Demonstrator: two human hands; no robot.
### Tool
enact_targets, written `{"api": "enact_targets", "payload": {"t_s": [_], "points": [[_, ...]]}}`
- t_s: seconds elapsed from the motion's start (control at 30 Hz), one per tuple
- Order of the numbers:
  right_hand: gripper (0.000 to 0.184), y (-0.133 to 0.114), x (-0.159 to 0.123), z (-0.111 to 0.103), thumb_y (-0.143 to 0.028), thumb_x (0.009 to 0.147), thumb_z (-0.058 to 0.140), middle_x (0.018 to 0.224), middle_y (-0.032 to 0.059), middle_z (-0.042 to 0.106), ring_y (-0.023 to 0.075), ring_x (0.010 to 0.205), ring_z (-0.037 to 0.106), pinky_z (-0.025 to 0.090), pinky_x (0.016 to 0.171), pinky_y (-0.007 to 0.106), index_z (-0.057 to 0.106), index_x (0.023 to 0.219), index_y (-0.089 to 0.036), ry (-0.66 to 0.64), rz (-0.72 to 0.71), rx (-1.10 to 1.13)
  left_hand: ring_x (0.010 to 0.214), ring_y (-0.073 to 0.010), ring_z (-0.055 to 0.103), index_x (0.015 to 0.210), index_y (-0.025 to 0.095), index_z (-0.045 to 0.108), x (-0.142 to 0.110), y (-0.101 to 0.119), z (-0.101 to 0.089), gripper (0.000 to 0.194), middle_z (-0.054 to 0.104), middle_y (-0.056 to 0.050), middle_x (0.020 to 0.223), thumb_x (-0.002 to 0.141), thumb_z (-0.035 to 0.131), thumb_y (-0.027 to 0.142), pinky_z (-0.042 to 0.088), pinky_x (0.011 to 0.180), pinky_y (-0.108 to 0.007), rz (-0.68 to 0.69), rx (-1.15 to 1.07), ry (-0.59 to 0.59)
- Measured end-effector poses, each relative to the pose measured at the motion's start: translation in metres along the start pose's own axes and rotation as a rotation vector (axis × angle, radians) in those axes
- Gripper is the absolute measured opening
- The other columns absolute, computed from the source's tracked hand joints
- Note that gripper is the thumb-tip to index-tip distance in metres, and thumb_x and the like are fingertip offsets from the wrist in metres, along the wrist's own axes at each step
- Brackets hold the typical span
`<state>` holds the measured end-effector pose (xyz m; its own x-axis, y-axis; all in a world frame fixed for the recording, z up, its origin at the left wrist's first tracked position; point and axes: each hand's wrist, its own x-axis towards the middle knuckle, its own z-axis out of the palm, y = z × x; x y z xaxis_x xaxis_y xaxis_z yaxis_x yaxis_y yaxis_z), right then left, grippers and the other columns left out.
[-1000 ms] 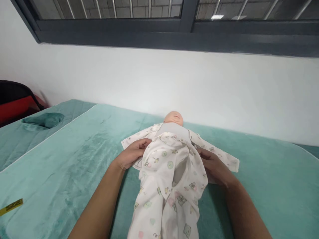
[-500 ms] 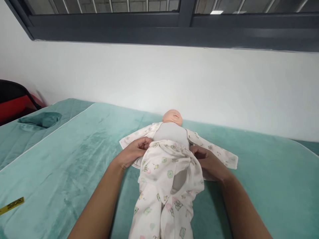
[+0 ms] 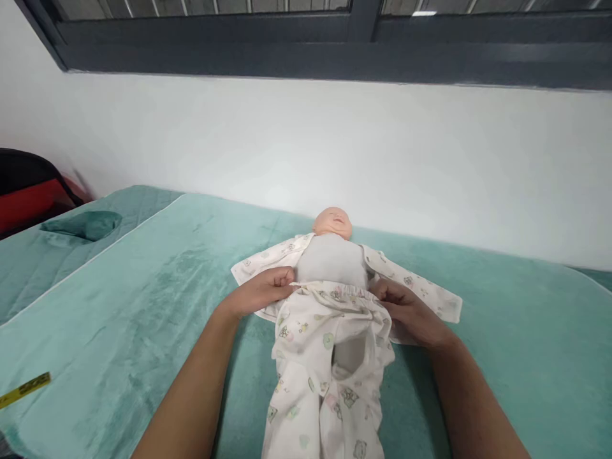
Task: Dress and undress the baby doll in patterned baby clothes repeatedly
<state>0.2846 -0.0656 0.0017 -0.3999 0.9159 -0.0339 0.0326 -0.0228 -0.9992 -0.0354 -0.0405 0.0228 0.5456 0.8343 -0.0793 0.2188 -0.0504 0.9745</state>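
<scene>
A baby doll [image 3: 333,223] lies on its back on the green bed, its grey cloth torso bare in front. White patterned baby pants [image 3: 306,344] cover its legs and reach the belly, with an open slit at the crotch showing grey cloth. My left hand [image 3: 265,290] pinches the pants' waistband at the left side. At the right side, my right hand [image 3: 406,309] is closed on the same waistband, its fingertips partly hidden. A white printed baby shirt [image 3: 415,287] lies spread open, its sleeves out to both sides.
The bed is covered by a green plush sheet [image 3: 157,287]. A yellow strip with dark marks [image 3: 26,389] lies at the lower left. A red and black bag [image 3: 33,194] stands at the far left. Behind the bed rise a white wall [image 3: 215,140] and a dark window frame [image 3: 215,48].
The waistband has shifted down a little on the doll's belly, baring more grey torso. Both hands have moved slightly down with it. The view has tilted a little.
</scene>
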Motion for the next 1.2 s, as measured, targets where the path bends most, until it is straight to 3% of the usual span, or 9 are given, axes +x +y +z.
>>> {"api": "enact_targets", "payload": {"t_s": [0.13, 0.37, 0.53, 0.67, 0.73, 0.97, 1.1, 1.2], "points": [[0.036, -0.002, 0.001, -0.003, -0.049, 0.083, 0.069, 0.064, -0.0035, 0.043, 0.0092, 0.057, 0.035, 0.027, 0.053, 0.024, 0.053, 0.071, -0.018, -0.049, 0.060, -0.129, 0.060, -0.0090, 0.026, 0.070, 0.020, 0.034, -0.002, 0.003, -0.002, 0.042, 0.030, 0.005, 0.067, 0.088, 0.053, 0.052, 0.021, 0.052, -0.023, -0.033, 0.132, -0.020], [0.045, -0.004, 0.005, -0.012, -0.055, 0.086, 0.061, 0.066, -0.0021, 0.045, 0.0116, 0.064, 0.039, 0.032, 0.059, 0.026, 0.052, 0.063, -0.017, -0.058, 0.073, -0.353, 0.063, -0.0102, 0.033, 0.069, 0.019, 0.036, -0.001, 0.004, -0.001, 0.043, 0.037, 0.004, 0.069, 0.091, 0.046, 0.054, 0.027, 0.056, -0.024, -0.013, 0.224, 0.046], [0.037, -0.005, 0.001, -0.010, -0.048, 0.082, 0.068, 0.069, 0.0002, 0.053, 0.0134, 0.068, 0.047, 0.037, 0.063, 0.028, 0.063, 0.065, -0.016, -0.091, 0.110, -0.253, 0.062, -0.0089, 0.034, 0.069, 0.018, 0.039, -0.003, 0.003, -0.001, 0.043, 0.037, 0.004, 0.070, 0.092, 0.047, 0.053, 0.026, 0.054, -0.023, 0.004, 0.113, 0.076], [0.026, -0.004, 0.003, -0.003, -0.041, 0.073, 0.079, 0.082, 0.0031, 0.063, 0.0169, 0.078, 0.055, 0.043, 0.072, 0.030, 0.069, 0.079, -0.017, 0.084, 0.026, -0.129, 0.059, -0.0085, 0.035, 0.070, 0.018, 0.041, -0.004, 0.001, -0.001, 0.042, 0.039, 0.004, 0.066, 0.091, 0.050, 0.053, 0.025, 0.052, -0.022, -0.009, 0.037, 0.087], [0.025, -0.004, 0.005, -0.002, -0.037, 0.072, 0.080, 0.085, 0.0029, 0.063, 0.0171, 0.081, 0.056, 0.044, 0.074, 0.030, 0.069, 0.082, -0.018, 0.107, 0.004, -0.118, 0.058, -0.0084, 0.035, 0.070, 0.019, 0.041, -0.004, 0.000, -0.001, 0.042, 0.038, 0.005, 0.064, 0.091, 0.050, 0.053, 0.025, 0.052, -0.022, -0.028, 0.017, 0.073], [0.019, -0.016, 0.001, -0.004, -0.035, 0.080, 0.074, 0.091, 0.0036, 0.060, 0.0166, 0.082, 0.056, 0.044, 0.073, 0.029, 0.065, 0.081, -0.018, -0.211, 0.050, -0.167, 0.060, -0.0101, 0.038, 0.071, 0.020, 0.036, -0.002, 0.005, -0.001, 0.043, 0.040, 0.005, 0.066, 0.091, 0.045, 0.058, 0.028, 0.054, -0.023, -0.079, 0.139, 0.000], [0.022, -0.011, -0.002, -0.007, -0.036, 0.080, 0.074, 0.079, 0.0016, 0.059, 0.0135, 0.070, 0.054, 0.042, 0.063, 0.027, 0.062, 0.080, -0.017, -0.225, 0.073, -0.120, 0.062, -0.0110, 0.040, 0.072, 0.021, 0.039, -0.003, 0.009, -0.004, 0.042, 0.042, 0.004, 0.066, 0.089, 0.047, 0.058, 0.029, 0.056, -0.024, -0.111, 0.176, -0.050], [0.026, -0.005, -0.003, -0.009, -0.040, 0.083, 0.071, 0.066, -0.0033, 0.051, 0.0076, 0.053, 0.043, 0.033, 0.050, 0.022, 0.057, 0.079, -0.018, -0.223, 0.128, -0.113, 0.063, -0.0106, 0.040, 0.079, 0.020, 0.046, -0.005, 0.009, -0.006, 0.031, 0.045, 0.004, 0.070, 0.085, 0.055, 0.049, 0.030, 0.056, -0.023, -0.140, 0.117, -0.150]]}}
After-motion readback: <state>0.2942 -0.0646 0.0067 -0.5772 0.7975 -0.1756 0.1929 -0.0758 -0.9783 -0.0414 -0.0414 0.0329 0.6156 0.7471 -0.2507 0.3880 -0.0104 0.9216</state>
